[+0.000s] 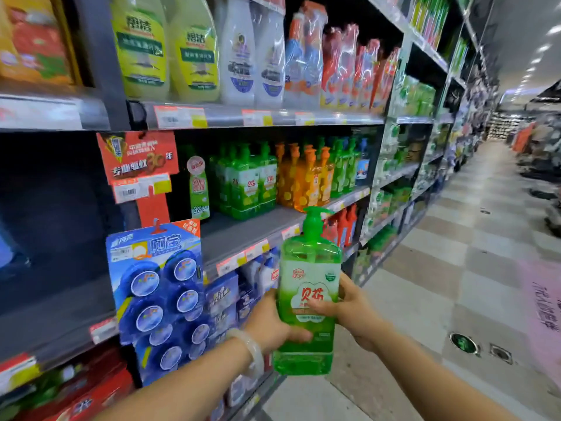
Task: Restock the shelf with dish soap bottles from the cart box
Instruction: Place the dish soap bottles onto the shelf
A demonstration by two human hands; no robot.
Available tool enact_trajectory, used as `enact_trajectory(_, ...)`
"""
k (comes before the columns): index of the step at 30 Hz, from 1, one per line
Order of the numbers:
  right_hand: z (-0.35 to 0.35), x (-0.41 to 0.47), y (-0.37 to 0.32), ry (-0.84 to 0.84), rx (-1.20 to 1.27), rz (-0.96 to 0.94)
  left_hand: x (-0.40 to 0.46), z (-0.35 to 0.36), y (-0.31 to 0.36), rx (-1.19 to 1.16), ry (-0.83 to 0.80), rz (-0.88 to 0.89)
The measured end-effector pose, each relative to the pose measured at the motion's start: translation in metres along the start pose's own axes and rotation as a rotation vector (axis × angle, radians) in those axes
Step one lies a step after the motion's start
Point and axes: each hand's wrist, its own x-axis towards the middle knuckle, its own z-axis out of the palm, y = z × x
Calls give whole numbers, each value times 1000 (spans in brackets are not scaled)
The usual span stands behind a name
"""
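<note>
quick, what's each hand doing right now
Left hand: grips the green dish soap bottle low on its side.
Right hand: grips the same bottle, thumb across its label.

Green pump bottle at lower centre with a white-and-red label; orange bottles mid-frame; blue blister card lower left; beige-and-grey checkered floor.

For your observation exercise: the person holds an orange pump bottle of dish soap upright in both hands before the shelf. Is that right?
Not quite: the head view shows the pump bottle is green, not orange. It is upright, held by the left hand and right hand.
</note>
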Motion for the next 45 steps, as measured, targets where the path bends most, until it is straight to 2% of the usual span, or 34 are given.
enact_trajectory(7, -47, 150, -31, -203, -55, -65, 116, 5, 41, -11, 196, 36)
enact_trajectory(13, -50, 249, -40, -333, -99, -168, 200, -11, 45, -32, 405, 74)
enact_trajectory(20, -51, 372, -43, -368, -135, -249, 323, -38, 37, -11, 538, 112)
enact_trajectory(26, -52, 464, -37, -408, -149, -231, 407, -60, 33, 95, 584, 82)
enact_trajectory(34, -57, 523, -15, -493, -180, -213, 451, -56, 11, 160, 704, 37)
enact_trajectory(38, -59, 535, 2, -438, -166, -187, 455, -46, 13, 154, 761, 6)
enact_trajectory(42, -58, 539, 23, -439, -158, -84, 461, -40, 19, 265, 811, -61)
enact_trajectory(45, -56, 542, 28, -409, -165, -79, 466, -35, 23, 287, 833, -119)
